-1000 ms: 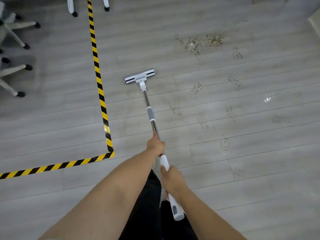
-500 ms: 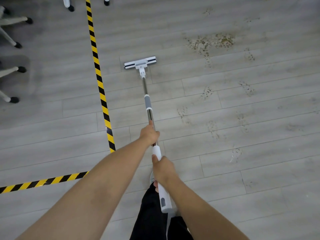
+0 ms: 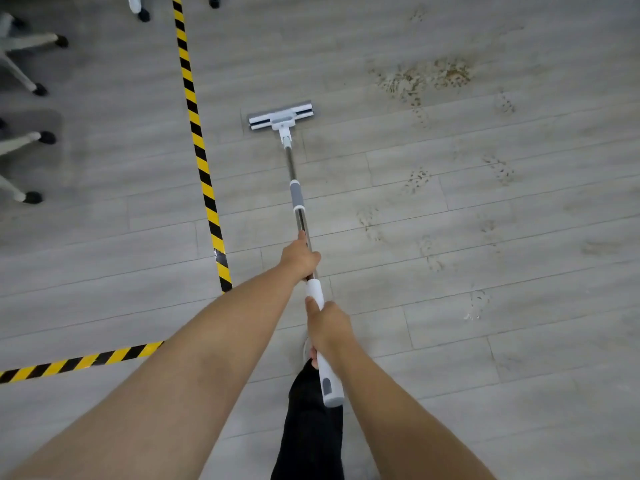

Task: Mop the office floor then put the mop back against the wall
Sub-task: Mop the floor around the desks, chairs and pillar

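A flat white mop [image 3: 297, 199] stretches away from me over the grey plank floor [image 3: 450, 341]. Its white head [image 3: 281, 116] lies flat on the floor near the top centre. My left hand [image 3: 299, 258] grips the metal shaft midway. Lower down, my right hand [image 3: 329, 329] is closed round the white handle, whose end sticks out below it. Brown muddy footprints [image 3: 417, 180] run down the floor to the right of the mop, and a larger dirt patch [image 3: 424, 77] lies at the upper right.
Yellow-and-black hazard tape [image 3: 199, 150] runs down the floor left of the mop, and a second strip [image 3: 79, 362] crosses at the lower left. White chair legs with black castors [image 3: 33, 197] stand at the far left. My black trouser leg [image 3: 311, 427] shows below.
The mop head has been pushed forward, away from me, with both arms reaching out. The view has shifted a little with it. Both hands keep their grip on the mop.
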Demonstrator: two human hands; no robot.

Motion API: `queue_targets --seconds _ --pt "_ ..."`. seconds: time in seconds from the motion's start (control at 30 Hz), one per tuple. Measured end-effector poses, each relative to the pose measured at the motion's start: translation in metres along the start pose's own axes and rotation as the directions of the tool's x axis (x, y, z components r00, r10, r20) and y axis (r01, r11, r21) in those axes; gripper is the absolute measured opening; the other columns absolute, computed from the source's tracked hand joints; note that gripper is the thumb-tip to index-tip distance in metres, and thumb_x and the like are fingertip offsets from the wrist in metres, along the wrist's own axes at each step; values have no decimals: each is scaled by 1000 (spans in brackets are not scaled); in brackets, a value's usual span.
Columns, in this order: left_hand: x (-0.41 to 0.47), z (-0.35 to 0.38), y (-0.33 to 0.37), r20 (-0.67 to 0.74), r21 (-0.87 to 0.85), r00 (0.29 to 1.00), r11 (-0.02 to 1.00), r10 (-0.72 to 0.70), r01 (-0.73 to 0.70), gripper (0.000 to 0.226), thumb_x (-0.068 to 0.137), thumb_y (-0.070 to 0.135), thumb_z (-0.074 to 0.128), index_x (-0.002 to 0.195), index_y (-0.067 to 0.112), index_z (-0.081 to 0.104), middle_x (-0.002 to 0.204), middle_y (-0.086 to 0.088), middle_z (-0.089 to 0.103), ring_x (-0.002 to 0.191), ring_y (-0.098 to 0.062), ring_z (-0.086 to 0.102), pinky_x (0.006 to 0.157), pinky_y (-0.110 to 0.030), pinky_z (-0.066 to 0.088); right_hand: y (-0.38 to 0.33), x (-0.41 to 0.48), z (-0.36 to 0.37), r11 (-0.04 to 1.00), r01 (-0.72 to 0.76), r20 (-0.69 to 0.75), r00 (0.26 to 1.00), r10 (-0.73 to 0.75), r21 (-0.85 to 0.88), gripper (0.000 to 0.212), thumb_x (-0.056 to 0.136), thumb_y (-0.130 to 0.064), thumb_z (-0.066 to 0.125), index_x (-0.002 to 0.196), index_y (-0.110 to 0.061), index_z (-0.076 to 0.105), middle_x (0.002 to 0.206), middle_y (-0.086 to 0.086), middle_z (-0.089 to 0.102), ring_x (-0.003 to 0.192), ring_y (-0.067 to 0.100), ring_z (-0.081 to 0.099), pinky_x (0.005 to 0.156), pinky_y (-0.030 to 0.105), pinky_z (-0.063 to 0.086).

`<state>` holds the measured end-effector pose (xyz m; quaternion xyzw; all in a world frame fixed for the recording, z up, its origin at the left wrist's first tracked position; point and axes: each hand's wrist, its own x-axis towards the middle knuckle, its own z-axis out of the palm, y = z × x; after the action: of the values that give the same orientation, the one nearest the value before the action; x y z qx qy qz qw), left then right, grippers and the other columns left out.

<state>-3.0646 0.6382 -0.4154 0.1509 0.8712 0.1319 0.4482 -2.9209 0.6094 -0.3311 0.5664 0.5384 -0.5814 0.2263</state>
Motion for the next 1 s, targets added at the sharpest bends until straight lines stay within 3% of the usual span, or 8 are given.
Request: queue_targets --seconds 0.17,0.3,0.53,0.77,1.0 --pt "-70 47 -19 -4 1 1000 1000 -8 8 70 98 22 55 159 21 21 117 -12 60 85 -25 58 52 -25 45 69 -48 -1 996 -26 14 1000 25 87 38 105 -49 38 101 -14 51 82 10 61 43 19 55 39 27 47" --pt "-142 105 -43 12 6 1000 1000 -21 21 65 98 22 56 156 18 26 120 -16 58 87 -29 59 49 -30 50 150 -99 0 990 -50 43 998 45 129 40 105 -48 41 113 -11 53 76 9 60 48 19 55 43 28 49" --pt "-284 198 -90 31 -84 999 996 -36 38 49 94 19 57 141 11 44 116 -15 62 101 -33 66 84 -42 59 287 -202 1 972 -102 102 991 82 210 36 105 -45 43 95 -12 54 71 8 57 49 19 53 45 27 47" --pt "-390 253 -124 57 -56 997 996 -61 64 46 95 18 54 140 12 44 116 -14 59 98 -30 63 72 -36 58 378 -284 11 976 -141 103 987 125 163 38 103 -46 42 101 -10 56 73 8 57 49 18 52 45 26 48" --pt "-401 235 -130 34 -55 998 996 -61 63 36 93 18 55 128 9 51 109 -14 60 91 -30 65 60 -33 57 366 -297 17 998 -14 79 997 9 61 26 99 -31 54 105 -6 53 76 12 58 35 18 51 35 22 44"
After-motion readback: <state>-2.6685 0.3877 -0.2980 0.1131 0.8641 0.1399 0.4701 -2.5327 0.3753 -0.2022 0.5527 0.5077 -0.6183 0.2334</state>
